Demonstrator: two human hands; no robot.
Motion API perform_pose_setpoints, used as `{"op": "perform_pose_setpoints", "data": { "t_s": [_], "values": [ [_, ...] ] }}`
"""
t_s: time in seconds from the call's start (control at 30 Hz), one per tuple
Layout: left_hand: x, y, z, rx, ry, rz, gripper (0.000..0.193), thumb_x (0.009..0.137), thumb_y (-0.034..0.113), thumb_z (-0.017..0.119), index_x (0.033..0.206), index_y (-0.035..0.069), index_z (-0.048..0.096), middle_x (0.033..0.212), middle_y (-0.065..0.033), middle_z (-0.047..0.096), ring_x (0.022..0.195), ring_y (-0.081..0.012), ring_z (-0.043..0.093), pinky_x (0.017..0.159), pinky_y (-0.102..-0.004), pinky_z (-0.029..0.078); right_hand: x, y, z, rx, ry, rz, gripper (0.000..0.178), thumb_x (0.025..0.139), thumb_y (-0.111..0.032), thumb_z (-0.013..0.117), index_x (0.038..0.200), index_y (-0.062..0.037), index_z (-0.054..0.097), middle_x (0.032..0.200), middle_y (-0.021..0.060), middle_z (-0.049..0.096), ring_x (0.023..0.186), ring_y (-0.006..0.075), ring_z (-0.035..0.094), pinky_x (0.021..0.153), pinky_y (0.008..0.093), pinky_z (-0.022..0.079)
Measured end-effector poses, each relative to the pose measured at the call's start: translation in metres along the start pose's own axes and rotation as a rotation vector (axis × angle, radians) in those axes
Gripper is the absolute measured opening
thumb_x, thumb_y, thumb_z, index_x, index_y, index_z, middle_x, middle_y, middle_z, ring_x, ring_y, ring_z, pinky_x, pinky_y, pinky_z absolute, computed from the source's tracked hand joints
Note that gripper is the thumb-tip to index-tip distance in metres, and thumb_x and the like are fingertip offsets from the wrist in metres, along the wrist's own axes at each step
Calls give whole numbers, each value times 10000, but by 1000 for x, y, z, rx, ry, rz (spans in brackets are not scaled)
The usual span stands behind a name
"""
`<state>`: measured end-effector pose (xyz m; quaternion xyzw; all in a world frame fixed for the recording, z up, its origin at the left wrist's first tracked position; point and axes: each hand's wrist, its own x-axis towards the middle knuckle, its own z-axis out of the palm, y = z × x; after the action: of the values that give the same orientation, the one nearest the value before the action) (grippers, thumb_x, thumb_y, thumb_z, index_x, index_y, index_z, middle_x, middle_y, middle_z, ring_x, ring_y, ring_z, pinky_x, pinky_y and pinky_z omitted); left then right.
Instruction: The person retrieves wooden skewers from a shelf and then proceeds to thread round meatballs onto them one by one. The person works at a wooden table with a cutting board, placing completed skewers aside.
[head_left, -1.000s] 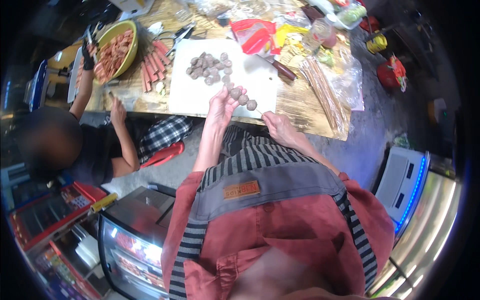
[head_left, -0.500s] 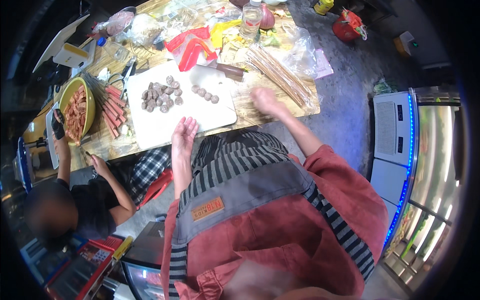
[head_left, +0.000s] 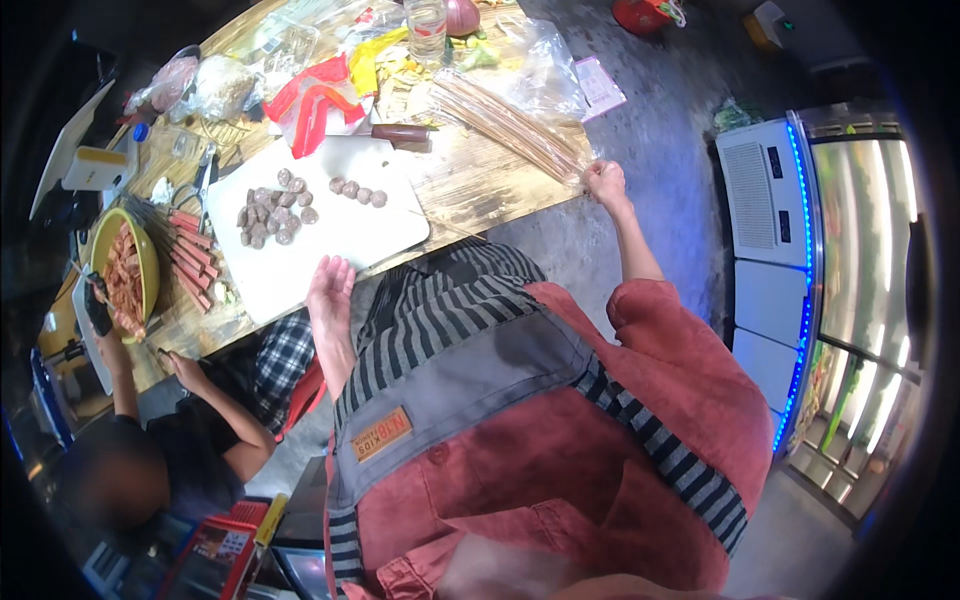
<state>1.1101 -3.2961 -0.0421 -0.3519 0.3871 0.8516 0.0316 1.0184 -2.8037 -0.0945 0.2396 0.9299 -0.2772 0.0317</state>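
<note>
My right hand point(head_left: 604, 183) is closed at the near right end of a plastic bag of long bamboo skewers point(head_left: 510, 128), at the table's corner. Its fingers pinch the end of the bag; whether a skewer is between them is hidden. My left hand point(head_left: 330, 287) lies palm up and open at the front edge of a white cutting board point(head_left: 355, 235), holding nothing. On the board sit a cluster of dark meatballs point(head_left: 268, 212) and, to their right, a short row of several meatballs point(head_left: 358, 191). A knife handle point(head_left: 400, 132) juts out behind the board.
A co-worker point(head_left: 200, 420) at the left works by a yellow bowl of meat pieces point(head_left: 125, 275). Skewered pink sticks point(head_left: 192, 262) and scissors point(head_left: 208, 170) lie beside the board. Behind are a red bag point(head_left: 318, 100), a clear bottle point(head_left: 426, 35) and an onion point(head_left: 461, 17).
My right hand has moved right, from the bare tabletop to the end of the skewer bag, and closed there. My left hand stays open by the board. The view has shifted right.
</note>
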Motion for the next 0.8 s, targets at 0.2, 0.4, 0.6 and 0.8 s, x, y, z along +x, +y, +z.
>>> {"op": "perform_pose_setpoints", "data": {
  "t_s": [0.2,0.4,0.6,0.8],
  "values": [
    [-14,-7,-15,-58,46,13,345,845,146,435,1141,-26,392,990,-121,531,873,-214,545,779,-348,458,29,-9,23,89,-24,-141,182,695,-134,533,823,-41,623,496,67,536,394,166,501,404,306,410],
    [22,-18,-3,-58,-194,-75,173,806,55,435,967,6,476,805,-85,547,685,-149,540,605,-255,472,37,-34,-7,-324,-175,-391,203,651,-274,578,698,-88,646,592,114,574,541,231,550,542,351,431],
    [2,-20,7,52,94,-40,221,848,120,459,1040,11,481,838,-86,594,713,-145,586,631,-257,508,63,-17,14,-386,-217,-529,142,594,-148,566,610,-10,598,605,174,565,607,320,562,575,398,432],
    [-13,-16,-24,35,174,-16,229,844,109,455,1051,16,485,867,-94,583,686,-146,584,602,-258,508,52,-39,13,-468,-232,-525,212,615,-185,571,675,18,585,686,217,558,671,347,549,623,416,420]
  ]
}}
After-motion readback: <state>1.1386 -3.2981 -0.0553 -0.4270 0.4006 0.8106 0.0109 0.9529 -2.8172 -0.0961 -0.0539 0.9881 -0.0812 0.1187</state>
